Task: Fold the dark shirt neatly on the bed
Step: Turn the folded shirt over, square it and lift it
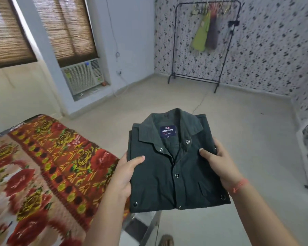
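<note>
Both hands, left (124, 176) and right (220, 166), grip a square-folded dark cotton shirt (174, 167) between them; floral bed (43, 166) beside the left.

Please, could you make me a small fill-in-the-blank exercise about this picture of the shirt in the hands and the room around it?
1. The left hand and the right hand hold the dark shirt, which is already ____.
2. The label on the shirt reads ____.
3. The bed lies to the ____ of the shirt.
4. The air conditioner sits under the ____.

Missing words: folded; ARROW; left; window.
</note>
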